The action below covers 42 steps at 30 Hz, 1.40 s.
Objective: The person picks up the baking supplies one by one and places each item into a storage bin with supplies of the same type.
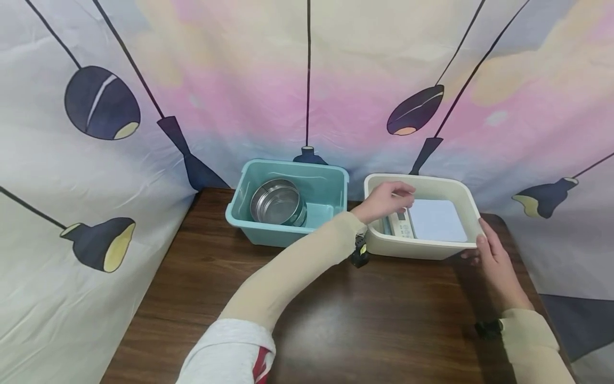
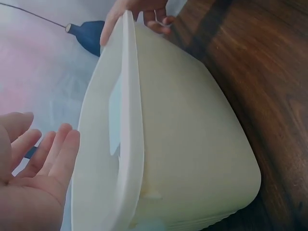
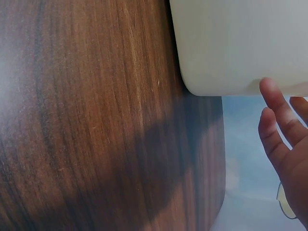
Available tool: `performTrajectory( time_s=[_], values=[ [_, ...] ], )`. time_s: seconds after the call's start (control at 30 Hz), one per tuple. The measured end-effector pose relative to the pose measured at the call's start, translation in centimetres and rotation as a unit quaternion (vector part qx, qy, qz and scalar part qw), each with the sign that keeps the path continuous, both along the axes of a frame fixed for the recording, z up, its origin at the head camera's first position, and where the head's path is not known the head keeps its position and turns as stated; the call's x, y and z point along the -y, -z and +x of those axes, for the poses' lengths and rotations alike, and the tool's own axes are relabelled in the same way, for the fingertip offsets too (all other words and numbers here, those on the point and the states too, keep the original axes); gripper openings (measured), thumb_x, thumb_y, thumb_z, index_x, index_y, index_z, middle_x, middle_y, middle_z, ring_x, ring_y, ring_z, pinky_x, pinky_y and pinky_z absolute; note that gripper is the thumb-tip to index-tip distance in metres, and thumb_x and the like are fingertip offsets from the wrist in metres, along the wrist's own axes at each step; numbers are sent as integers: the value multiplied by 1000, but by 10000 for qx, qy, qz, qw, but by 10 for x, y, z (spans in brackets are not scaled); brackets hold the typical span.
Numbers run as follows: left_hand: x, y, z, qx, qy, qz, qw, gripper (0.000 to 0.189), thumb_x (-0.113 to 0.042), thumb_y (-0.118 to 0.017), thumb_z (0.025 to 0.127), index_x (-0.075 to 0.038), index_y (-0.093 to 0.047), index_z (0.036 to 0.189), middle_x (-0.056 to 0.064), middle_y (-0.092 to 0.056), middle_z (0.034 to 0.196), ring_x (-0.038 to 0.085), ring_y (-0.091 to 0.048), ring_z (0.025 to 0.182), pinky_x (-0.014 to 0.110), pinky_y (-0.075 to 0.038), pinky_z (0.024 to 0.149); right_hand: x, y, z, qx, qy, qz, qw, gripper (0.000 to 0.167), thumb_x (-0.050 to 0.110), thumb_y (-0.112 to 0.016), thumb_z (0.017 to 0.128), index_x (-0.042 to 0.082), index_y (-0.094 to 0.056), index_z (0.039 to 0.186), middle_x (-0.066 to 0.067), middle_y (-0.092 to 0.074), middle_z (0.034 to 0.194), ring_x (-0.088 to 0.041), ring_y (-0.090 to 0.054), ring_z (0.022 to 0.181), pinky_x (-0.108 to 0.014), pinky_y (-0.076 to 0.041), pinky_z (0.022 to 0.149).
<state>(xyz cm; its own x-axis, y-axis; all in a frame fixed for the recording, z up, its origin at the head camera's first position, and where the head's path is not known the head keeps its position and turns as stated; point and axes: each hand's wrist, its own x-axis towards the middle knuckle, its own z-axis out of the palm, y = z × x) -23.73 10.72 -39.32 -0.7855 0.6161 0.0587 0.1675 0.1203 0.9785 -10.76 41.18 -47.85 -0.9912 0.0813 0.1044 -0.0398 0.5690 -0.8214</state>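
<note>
My left hand (image 1: pixel 388 201) hovers over the left part of a cream plastic bin (image 1: pixel 417 249), its fingers loosely bent with nothing between them. In the left wrist view the same hand (image 2: pixel 38 168) is apart from the rim, palm showing. A digital scale (image 1: pixel 404 226) with a keypad lies inside the bin, its flat white platform (image 1: pixel 438 220) towards the right. My right hand (image 1: pixel 499 264) grips the bin's right front corner, digits on both sides of the rim. In the right wrist view, fingertips of the right hand (image 3: pixel 288 130) touch the outer wall.
A teal bin (image 1: pixel 264 234) stands left of the cream one, with round stainless steel containers (image 1: pixel 278 202) in it. Both bins sit at the back of a dark wooden table (image 1: pixel 364 320), against a printed curtain (image 1: pixel 240 80). The table's right edge is near my right hand.
</note>
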Motion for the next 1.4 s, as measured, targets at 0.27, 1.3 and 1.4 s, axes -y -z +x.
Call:
performTrajectory(
  time_s=[0.27, 1.3, 1.4],
  values=[
    [15, -1, 12, -10, 357, 5, 9994, 42, -14, -63, 105, 2, -58, 144, 15, -68, 126, 29, -72, 109, 24, -62, 89, -3, 4, 1, -214, 115, 220, 9995, 56, 26, -38, 115, 20, -21, 168, 16, -55, 104, -2, -64, 80, -18, -51, 64],
    [103, 17, 74, -691, 324, -460, 9960, 40, -20, -69, 103, -4, -64, 139, 13, -67, 135, 12, -70, 111, 19, -59, 92, 39, 5, 35, -1108, 2646, 493, 9567, 46, 25, -44, 109, 9, -49, 151, 14, -53, 113, 10, -43, 91, -15, -34, 77],
    [113, 22, 82, -827, 277, -496, 9949, 42, -20, -70, 103, -2, -63, 140, 15, -66, 134, 13, -69, 113, 19, -58, 95, 46, 8, 41, -1136, 2721, 466, 9544, 42, 23, -44, 109, 6, -53, 145, 26, -48, 107, 8, -43, 91, -16, -33, 75]
  ],
)
